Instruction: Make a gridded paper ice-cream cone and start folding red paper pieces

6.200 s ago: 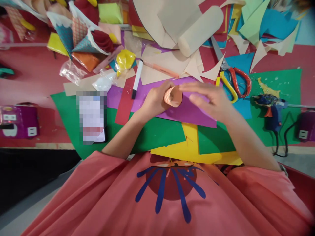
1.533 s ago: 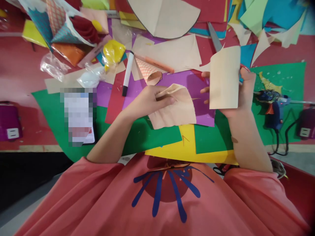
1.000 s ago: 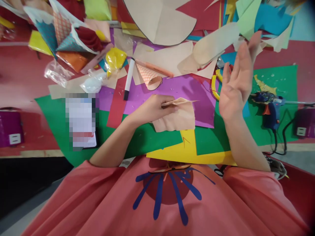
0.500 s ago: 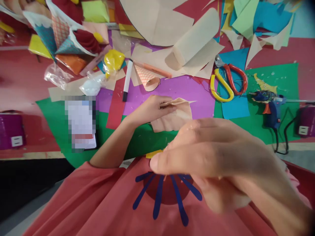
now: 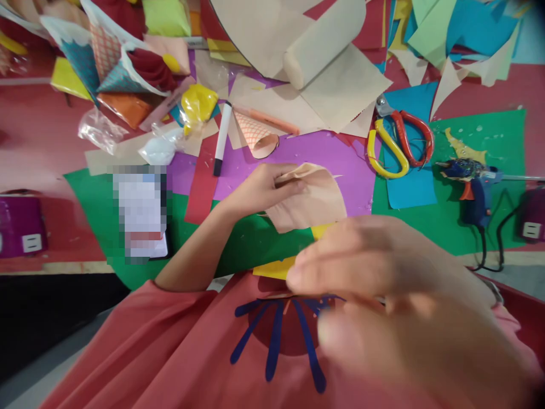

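A crinkled beige sheet (image 5: 313, 204), cloth or paper, I can't tell which, is held low over the middle of the table (image 5: 34, 130), toward the near edge. The left hand (image 5: 264, 190) grips it at one end, thumb over the front and fingers behind, so the rest spreads out to the right, probably to keep its face in view. The right hand (image 5: 374, 272) is raised close to the camera, apart from the sheet, fingers bent; it is too blurred to tell whether anything is pinched in it.

Below the sheet, purple paper (image 5: 357, 170) overlaps green paper (image 5: 238, 250), which reaches the table's near edge. Just beyond the left hand, a checked paper cone (image 5: 253, 136) lies on its side, mouth toward the person, with a marker (image 5: 221, 139) beside it. To the right, the scissors (image 5: 390, 139) lie with their handles toward the near edge, perhaps for an easy pick-up. Farther right, a glue gun (image 5: 479, 199) rests on green paper, which likely shields the table from drips. A phone (image 5: 142, 210) lies left of the left forearm, near the near edge, seemingly where it can be read. Toward the far side sits a pale roll (image 5: 326, 42).
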A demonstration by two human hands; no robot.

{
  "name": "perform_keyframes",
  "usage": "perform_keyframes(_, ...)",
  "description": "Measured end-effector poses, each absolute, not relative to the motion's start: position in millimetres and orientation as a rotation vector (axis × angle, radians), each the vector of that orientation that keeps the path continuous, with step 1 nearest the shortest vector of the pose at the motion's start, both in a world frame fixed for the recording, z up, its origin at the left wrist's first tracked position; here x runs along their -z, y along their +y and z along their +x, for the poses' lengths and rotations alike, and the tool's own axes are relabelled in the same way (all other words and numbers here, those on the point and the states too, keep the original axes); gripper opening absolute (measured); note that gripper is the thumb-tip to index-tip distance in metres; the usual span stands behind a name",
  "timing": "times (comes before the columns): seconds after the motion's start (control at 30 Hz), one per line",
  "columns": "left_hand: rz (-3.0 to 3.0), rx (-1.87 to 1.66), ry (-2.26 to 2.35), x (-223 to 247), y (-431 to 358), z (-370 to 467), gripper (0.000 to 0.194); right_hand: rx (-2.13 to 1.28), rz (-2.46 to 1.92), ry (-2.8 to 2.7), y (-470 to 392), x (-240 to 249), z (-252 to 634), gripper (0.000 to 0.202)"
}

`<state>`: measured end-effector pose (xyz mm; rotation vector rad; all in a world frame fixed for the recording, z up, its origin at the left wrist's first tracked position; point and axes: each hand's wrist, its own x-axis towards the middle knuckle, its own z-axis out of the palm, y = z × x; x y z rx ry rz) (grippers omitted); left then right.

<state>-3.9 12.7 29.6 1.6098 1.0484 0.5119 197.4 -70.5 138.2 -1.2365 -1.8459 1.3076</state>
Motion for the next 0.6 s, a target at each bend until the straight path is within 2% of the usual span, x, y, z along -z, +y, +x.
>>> perform_keyframes(0.07, 1.598, -0.570, 1.067, -28, 13, -5, 0.022, -1.010, -0.926, -2.094, -52, -112, 201, 0.044)
perform_keyframes(0.13, 1.584, -0.644, 1.093, -26, 14, -5, 0.022, -0.746, -1.096, -1.915, -33, -80, 203, 0.040)
perform_keyframes(0.17, 1.586, -0.670, 1.109, -24, 14, -4, 0.024, -0.800, -1.200, -1.853, -25, -64, 202, 0.040)
perform_keyframes(0.27, 1.635, -0.684, 1.137, -19, 14, -2, 0.032, -1.096, -1.292, -1.597, -8, -29, 202, 0.071)
perform_keyframes(0.3, 1.649, -0.680, 1.136, -17, 13, -1, 0.035, -1.206, -1.287, -1.530, -5, -23, 202, 0.070)
perform_keyframes(0.4, 1.695, -0.683, 1.139, -15, 10, 1, 0.044, -1.477, -1.298, -1.371, -3, -17, 205, 0.042)
perform_keyframes(0.5, 1.825, -0.910, 1.199, -14, 10, -5, 0.047, -1.562, -1.276, -1.125, 0, -17, 208, 0.031)
perform_keyframes(0.6, 1.978, -1.385, 1.297, -13, 20, -22, 0.030, -1.469, -1.287, -0.852, 6, -15, 212, 0.025)
